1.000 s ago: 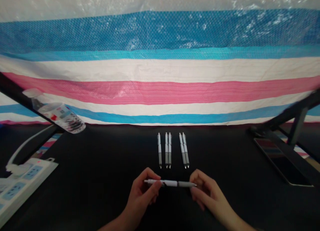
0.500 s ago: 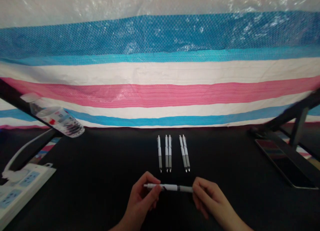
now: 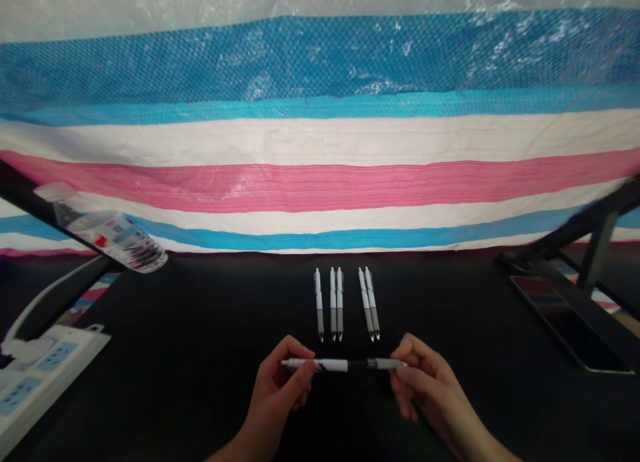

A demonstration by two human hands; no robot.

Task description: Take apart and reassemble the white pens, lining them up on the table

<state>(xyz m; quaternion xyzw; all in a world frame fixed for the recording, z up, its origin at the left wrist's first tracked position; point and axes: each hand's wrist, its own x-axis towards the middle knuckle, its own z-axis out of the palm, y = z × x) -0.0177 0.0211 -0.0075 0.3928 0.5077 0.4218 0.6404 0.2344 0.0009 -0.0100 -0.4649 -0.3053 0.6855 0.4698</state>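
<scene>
Between thumb and fingers, my left hand (image 3: 284, 382) pinches the white upper barrel (image 3: 333, 365) of a pen, its button end pointing left. My right hand (image 3: 421, 377) is closed on the pen's grey grip section (image 3: 384, 364), near the tip. The two parts lie in line but stand apart, and a dark stretch, probably the refill, shows dimly in the gap. Beyond my hands, several white and grey pens lie on the black table (image 3: 215, 329), tips toward me: a single pen (image 3: 319, 303), a middle pair (image 3: 337, 303) and a right pair (image 3: 369, 303).
On the left are a white power strip (image 3: 55, 375) with a plug in it and a tilted clear plastic bottle (image 3: 117, 239) by a black bar. A dark phone (image 3: 570, 322) lies at the right. Behind the table hangs a striped plastic sheet (image 3: 320, 185).
The pen's grip section has come away from the white barrel, opening a gap. My right hand has moved right and slightly up with it; my left has shifted slightly left and up.
</scene>
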